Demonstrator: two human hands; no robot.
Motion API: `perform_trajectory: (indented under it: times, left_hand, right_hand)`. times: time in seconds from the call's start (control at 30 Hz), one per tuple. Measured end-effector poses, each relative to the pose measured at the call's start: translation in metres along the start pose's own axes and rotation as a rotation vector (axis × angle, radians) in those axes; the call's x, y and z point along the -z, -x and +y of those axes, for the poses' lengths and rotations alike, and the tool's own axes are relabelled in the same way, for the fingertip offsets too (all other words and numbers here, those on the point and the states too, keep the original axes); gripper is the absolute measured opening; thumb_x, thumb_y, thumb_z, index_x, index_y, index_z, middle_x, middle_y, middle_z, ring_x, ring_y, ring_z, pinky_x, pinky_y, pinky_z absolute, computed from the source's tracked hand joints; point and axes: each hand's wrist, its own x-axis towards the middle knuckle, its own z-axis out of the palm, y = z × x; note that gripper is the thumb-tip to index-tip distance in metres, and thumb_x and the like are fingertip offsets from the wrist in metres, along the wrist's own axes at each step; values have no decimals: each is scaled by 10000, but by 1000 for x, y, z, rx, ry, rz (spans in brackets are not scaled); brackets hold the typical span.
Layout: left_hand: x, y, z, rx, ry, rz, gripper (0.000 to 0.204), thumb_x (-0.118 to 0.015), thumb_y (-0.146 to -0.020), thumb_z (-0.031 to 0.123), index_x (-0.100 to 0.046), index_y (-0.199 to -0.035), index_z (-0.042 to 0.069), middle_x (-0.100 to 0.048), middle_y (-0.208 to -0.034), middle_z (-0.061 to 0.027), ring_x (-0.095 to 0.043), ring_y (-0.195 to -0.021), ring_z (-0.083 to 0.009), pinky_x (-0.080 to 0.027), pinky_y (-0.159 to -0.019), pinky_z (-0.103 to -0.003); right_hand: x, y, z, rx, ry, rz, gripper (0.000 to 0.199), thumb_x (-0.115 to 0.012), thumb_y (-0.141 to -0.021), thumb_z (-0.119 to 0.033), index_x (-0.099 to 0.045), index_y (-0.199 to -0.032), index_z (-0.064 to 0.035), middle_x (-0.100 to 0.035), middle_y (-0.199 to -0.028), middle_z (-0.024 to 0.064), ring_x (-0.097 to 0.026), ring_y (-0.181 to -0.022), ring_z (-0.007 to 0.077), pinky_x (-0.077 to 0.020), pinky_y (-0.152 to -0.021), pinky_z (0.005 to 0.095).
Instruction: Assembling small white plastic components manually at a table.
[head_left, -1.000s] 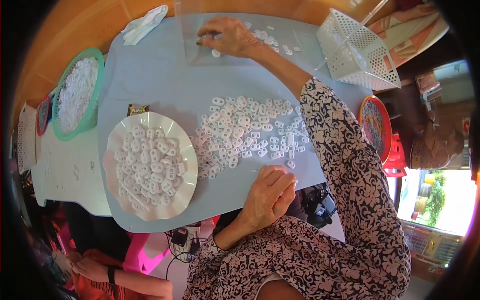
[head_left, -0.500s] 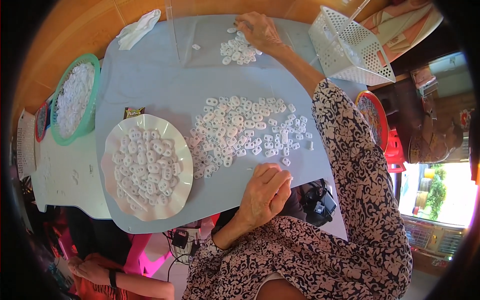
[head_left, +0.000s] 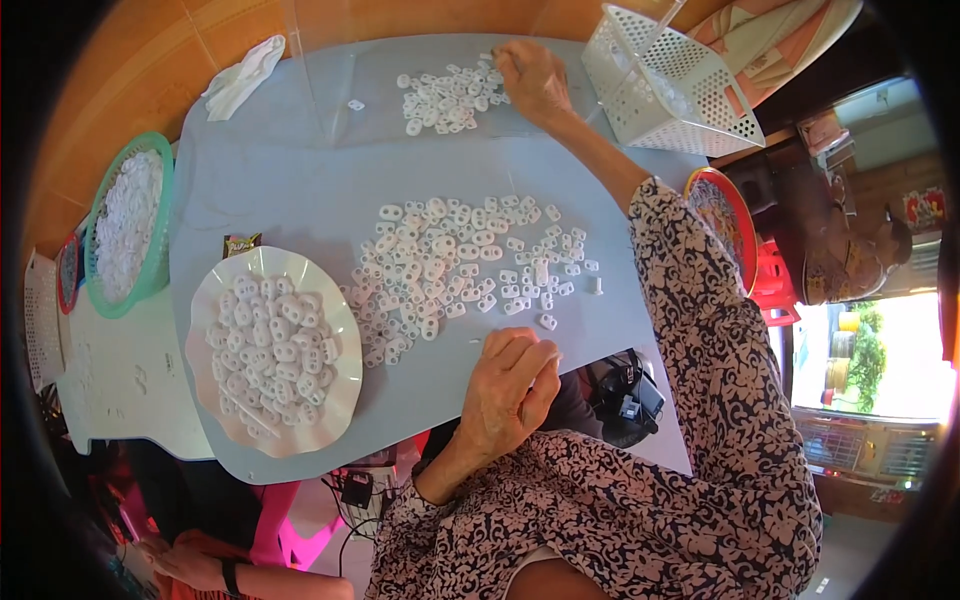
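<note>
Table (head_left: 270,165), blue-grey, rounded corners, carrying white two-holed pieces in three lots. Lot one: loose pieces (head_left: 432,262), spread across the middle of the table, thickest toward the left and scattered singly toward the right edge; one small white peg (head_left: 595,287) at the right end. Lot two: smaller pile (head_left: 450,103), near the far edge, with a lone piece (head_left: 356,104) to its left. Lot three: heap (head_left: 275,345) on a white plate (head_left: 346,350) with a wavy rim, at the near left corner, a slim white stick (head_left: 250,412) lying among the pieces. Hands, two, bare: right hand (head_left: 532,82), at the far edge just right of the smaller pile, fingers bent, grip undeterminable; left hand (head_left: 508,385), at the near edge, fingers curled closed with thumb against them, contents, if any, indistinct. Wrapper (head_left: 241,245), one, dark, just beyond the plate by the left edge. Cloth (head_left: 245,78), white, at the far left corner. Basket (head_left: 720,90), white, perforated, at the far right corner. Green basket (head_left: 160,268), filled with white bits, beyond the left edge.
</note>
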Motion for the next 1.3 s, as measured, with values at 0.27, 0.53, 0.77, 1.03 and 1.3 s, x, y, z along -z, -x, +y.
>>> perform_trajectory:
  times: [0.27, 0.53, 0.77, 1.03, 1.3]
  left_hand:
    - [0, 1, 1, 0, -17, 3, 144, -600, -763, -17, -573, -904, -16, -541, -753, -100, -533, -801, -280, -412, -712, -367]
    - [-1, 2, 2, -9, -30, -5, 145, -602, -763, -18, -571, -904, -8, -536, -749, -92, -532, -800, -276, -415, -712, -365]
    - [-1, 4, -1, -23, -46, -4, 153, -604, -763, -19, -569, -911, -9, -535, -760, -98, -531, -813, -279, -418, -715, -369]
    - [0, 4, -1, -47, -43, -14, 179, -609, -754, -30, -569, -928, -18, -539, -781, -104, -533, -824, -286, -421, -714, -371]
    - [-1, -1, 6, -45, -26, -17, 193, -615, -745, -36, -568, -931, -21, -538, -785, -101, -535, -810, -276, -424, -707, -368]
  right_hand:
    - [7, 0, -24, -261, -246, -94, 231, -526, -875, -228, -647, -902, -34, -649, -804, 139, -610, -750, 310, -473, -726, 414]
    - [-7, -10, -12, -235, -90, -70, 281, -463, -904, -250, -635, -934, -31, -667, -838, 130, -628, -785, 304, -478, -748, 372]
    - [-1, -9, -14, -162, -326, -92, 285, -489, -910, -281, -630, -939, -36, -660, -839, 123, -616, -784, 273, -475, -760, 356]
    - [7, 1, -28, -271, -111, -56, 305, -485, -903, -311, -632, -942, -46, -634, -786, 148, -601, -741, 306, -469, -726, 380]
    - [-48, -26, -26, -113, -377, -149, 361, -531, -884, -393, -657, -946, -61, -639, -789, 143, -611, -740, 268, -478, -713, 384]
